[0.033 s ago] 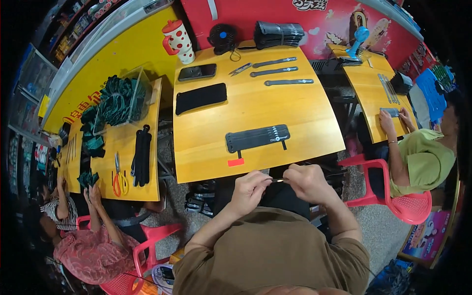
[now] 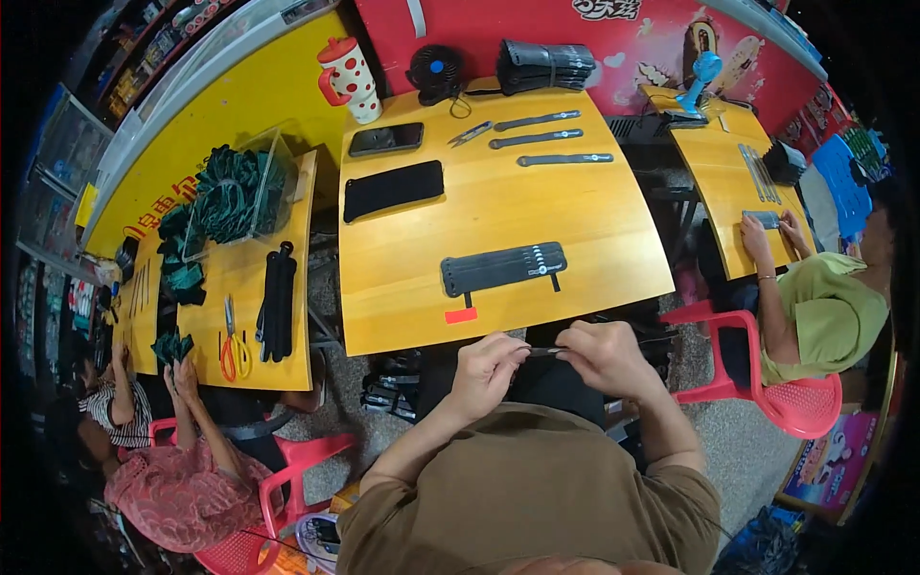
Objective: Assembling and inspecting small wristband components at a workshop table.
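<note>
Just off the near edge of the yellow table (image 2: 402, 278), my left hand (image 2: 487, 369) and my right hand (image 2: 604, 356) face each other, both closed in a pinch. Between their fingertips runs a short, thin dark strip (image 2: 543, 352) with a small pale glint; its exact kind is too small to tell. Beyond them on the table lies a fanned row of overlapping dark grey straps (image 2: 503, 268), two black tabs sticking out towards me. A small red piece (image 2: 461, 315) lies by the left tab. Farther off, several single grey straps (image 2: 565, 160) lie spread out beside thread snips (image 2: 470, 133).
At the table's left lie a phone (image 2: 385, 140) and a folded black cloth (image 2: 393, 190). A spotted tumbler (image 2: 350, 81), black fan (image 2: 435, 73) and bundled dark straps (image 2: 544, 67) stand along the back. People work at side tables left and right, on pink chairs (image 2: 800, 402).
My right hand has shifted very slightly at the strip, and the bright glint between the hands has dimmed. Everything else stays as it was.
</note>
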Tool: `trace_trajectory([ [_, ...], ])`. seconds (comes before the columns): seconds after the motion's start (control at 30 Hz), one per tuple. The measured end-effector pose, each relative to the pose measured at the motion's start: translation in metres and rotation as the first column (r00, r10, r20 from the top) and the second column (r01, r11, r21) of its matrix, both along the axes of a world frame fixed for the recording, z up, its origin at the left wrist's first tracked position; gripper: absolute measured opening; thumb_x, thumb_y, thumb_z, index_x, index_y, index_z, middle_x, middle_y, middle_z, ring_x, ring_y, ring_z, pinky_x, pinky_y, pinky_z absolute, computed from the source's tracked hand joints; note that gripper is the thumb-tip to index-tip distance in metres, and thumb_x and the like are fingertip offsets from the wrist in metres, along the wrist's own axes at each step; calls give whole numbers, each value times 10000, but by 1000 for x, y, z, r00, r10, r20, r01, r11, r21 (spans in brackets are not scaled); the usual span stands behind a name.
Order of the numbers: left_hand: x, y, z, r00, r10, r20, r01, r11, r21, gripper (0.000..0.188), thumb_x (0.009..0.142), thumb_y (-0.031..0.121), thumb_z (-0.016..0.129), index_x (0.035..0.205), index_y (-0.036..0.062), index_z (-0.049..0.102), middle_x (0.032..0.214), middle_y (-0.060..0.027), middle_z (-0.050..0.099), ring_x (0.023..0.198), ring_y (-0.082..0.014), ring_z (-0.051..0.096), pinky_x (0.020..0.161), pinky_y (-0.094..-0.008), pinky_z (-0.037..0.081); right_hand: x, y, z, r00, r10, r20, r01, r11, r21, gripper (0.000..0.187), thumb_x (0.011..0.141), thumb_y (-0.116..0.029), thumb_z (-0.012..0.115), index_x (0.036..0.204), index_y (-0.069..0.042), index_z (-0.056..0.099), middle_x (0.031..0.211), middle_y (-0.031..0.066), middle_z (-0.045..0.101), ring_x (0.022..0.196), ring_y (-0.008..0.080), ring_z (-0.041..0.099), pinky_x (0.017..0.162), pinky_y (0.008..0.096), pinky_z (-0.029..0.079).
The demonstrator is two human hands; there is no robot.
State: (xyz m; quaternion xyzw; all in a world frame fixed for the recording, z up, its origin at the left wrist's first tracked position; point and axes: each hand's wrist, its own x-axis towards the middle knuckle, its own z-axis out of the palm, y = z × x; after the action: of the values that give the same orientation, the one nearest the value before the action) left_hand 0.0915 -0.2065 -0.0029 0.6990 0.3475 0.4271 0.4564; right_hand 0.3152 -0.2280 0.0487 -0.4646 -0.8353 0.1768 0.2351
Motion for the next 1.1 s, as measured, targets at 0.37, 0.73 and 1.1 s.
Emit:
trace_trajectory([
  [0.37,-22,4,-14,963,232,135,-169,915,-365,70,886,-7,621,901,-50,675,740,-66,630,530,-83,554,485,-212,450,49,-10,-40,834,-368,-411,195,893,-405,77,779,16,665,850,30,639,733,90,610,671,187,582,616,293,452],
  [0.73,-37,44,-44,871,472,138,-348,790,-505,61,855,13,690,893,-31,671,766,-45,670,557,-60,568,474,-194,456,14,40,-95,411,-657,-632,335,754,-566,45,865,-14,654,892,19,639,725,-45,555,638,31,472,551,195,356],
  [1.1,-28,70,-56,828,560,19,-486,734,-474,123,831,-9,704,920,-37,623,726,-30,607,539,-62,552,461,-197,459,3,79,-118,613,-561,-556,550,808,-209,99,821,71,644,904,32,606,769,44,616,710,95,578,644,237,474],
])
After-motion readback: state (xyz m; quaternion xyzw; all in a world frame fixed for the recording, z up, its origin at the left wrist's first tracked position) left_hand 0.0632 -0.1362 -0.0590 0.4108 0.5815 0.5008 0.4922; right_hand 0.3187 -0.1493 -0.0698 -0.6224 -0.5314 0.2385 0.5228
